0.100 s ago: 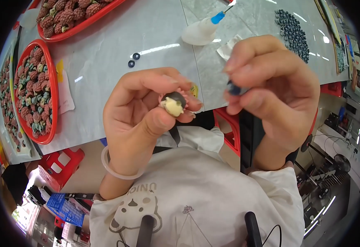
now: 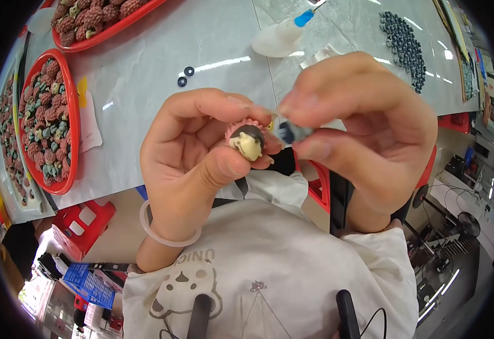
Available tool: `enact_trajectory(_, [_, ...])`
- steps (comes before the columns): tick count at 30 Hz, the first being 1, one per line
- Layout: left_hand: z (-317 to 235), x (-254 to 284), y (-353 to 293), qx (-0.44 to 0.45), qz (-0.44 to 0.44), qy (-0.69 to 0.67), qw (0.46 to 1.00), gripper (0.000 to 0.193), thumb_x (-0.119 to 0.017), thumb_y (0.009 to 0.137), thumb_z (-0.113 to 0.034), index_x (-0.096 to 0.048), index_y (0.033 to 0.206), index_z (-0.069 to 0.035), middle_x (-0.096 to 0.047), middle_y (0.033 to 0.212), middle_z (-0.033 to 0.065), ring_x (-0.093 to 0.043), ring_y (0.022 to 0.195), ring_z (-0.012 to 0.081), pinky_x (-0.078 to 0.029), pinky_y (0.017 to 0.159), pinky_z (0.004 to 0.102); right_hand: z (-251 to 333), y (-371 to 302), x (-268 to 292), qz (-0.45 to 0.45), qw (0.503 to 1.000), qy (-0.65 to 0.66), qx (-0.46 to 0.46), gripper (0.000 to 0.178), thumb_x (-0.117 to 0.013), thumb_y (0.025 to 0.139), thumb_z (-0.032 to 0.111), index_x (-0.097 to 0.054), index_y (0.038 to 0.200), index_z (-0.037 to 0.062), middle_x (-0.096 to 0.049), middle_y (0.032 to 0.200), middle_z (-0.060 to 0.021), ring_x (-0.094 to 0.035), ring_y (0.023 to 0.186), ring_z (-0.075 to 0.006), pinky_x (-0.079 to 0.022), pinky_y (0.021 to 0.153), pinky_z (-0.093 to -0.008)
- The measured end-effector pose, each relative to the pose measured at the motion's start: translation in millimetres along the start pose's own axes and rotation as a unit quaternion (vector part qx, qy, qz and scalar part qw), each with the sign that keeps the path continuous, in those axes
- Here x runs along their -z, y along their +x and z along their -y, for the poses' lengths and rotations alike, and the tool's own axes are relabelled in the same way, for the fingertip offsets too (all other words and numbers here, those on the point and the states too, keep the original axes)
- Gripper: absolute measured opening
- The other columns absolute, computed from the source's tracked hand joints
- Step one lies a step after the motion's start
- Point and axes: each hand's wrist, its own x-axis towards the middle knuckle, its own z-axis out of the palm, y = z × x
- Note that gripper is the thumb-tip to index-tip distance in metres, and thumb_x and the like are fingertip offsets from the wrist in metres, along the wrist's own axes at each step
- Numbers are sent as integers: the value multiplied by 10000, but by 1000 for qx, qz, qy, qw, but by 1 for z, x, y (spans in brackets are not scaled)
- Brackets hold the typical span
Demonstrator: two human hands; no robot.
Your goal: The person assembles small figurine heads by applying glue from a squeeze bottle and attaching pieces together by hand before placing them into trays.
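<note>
My left hand (image 2: 187,144) pinches a small figurine head (image 2: 248,142) between thumb and fingers; it has a cream face, a dark patch and pink bumpy edging. Close on its right, my right hand (image 2: 365,118) grips a small dark blue and grey piece (image 2: 293,133) by thumb and fingertips. A narrow gap seems to part the two pieces. Behind the hands lies a white squeeze bottle (image 2: 278,40) with a blue needle tip. Two dark blue rings (image 2: 186,77) rest on the table beyond my left hand.
Red oval trays of small pink and grey-green parts stand at the left (image 2: 72,130) and far left (image 2: 105,34). Rows of small dark blue pieces (image 2: 403,51) lie at the far right. A white paper slip (image 2: 91,124) sits beside the left tray on the grey table (image 2: 139,113).
My right hand has moved left with the blue and grey piece, toward the figurine head. The head in my left hand has shifted slightly right.
</note>
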Motion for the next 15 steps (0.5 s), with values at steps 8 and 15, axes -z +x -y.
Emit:
enact_trajectory(8, [2, 2, -3, -25, -24, 18, 999, 437, -669, 696, -314, -455, 955, -34, -470, 853, 48, -456, 703, 95, -373, 607, 189, 10, -2, -13, -36, 996, -68, -52, 208, -585, 618, -148, -550, 797, -49, -559, 770, -198, -528, 542, -127, -419, 444, -184])
enact_trajectory(15, [1, 13, 3, -158, 0, 130, 979, 396, -695, 664, -286, -518, 863, 7, -497, 794, 57, -447, 665, 94, -356, 598, 191, 4, 5, -21, -28, 980, -180, 83, 185, -599, 633, -142, -557, 786, -47, -560, 741, -191, -567, 571, -139, -475, 475, -196])
